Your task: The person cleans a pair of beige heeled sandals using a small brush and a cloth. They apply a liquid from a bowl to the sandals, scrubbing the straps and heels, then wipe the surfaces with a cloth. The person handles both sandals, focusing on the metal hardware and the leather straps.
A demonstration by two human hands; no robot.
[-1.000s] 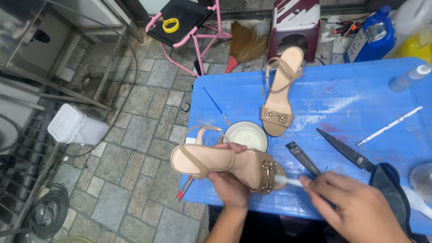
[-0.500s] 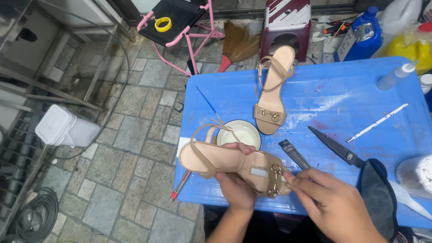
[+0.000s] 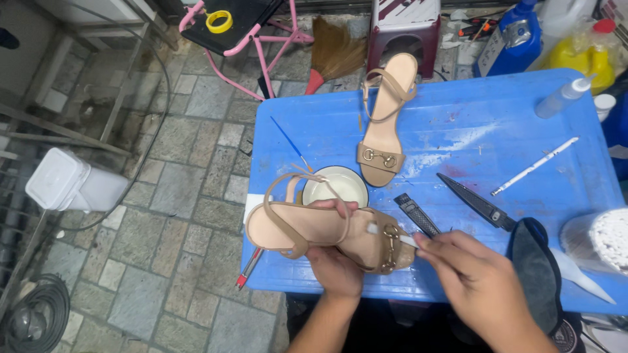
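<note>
Holding: a tan sandal (image 3: 314,230) is gripped from below by the left hand (image 3: 335,271), thumb over the insole, above the table's (image 3: 458,131) near-left corner.
Right hand: the right hand (image 3: 481,281) is closed in a pinch on a thin white stick (image 3: 407,240), whose tip is laid against the sandal's toe strap by the gold buckle.
Sandal: it is held on its side, heel toward the table's left edge, ankle strap looped upward.
Second sandal: a matching tan sandal (image 3: 383,124) is laid flat at the far edge, toe toward the middle, well apart from the held one.
Bowl: a white bowl (image 3: 335,187) is set just behind the held sandal, near the left edge.
Tools: a thin blue brush (image 3: 291,144) lies near the left edge; a black file (image 3: 418,216) and a dark blade (image 3: 477,202) lie mid-table; a white stick (image 3: 535,166) lies toward the right edge.
Containers on table: a clear squeeze bottle (image 3: 561,98) is placed at the far-right corner; a tub of white swabs (image 3: 598,240) is seen at the right edge; a dark pouch (image 3: 536,274) lies at the near edge.
Packages beyond: a blue jug (image 3: 513,36) with a pale rectangular label and a yellow bottle (image 3: 582,55) with a red cap stand behind the far-right corner.
Floor: a white lidded tub (image 3: 69,183) sits on the stone tiles, left of the table.
</note>
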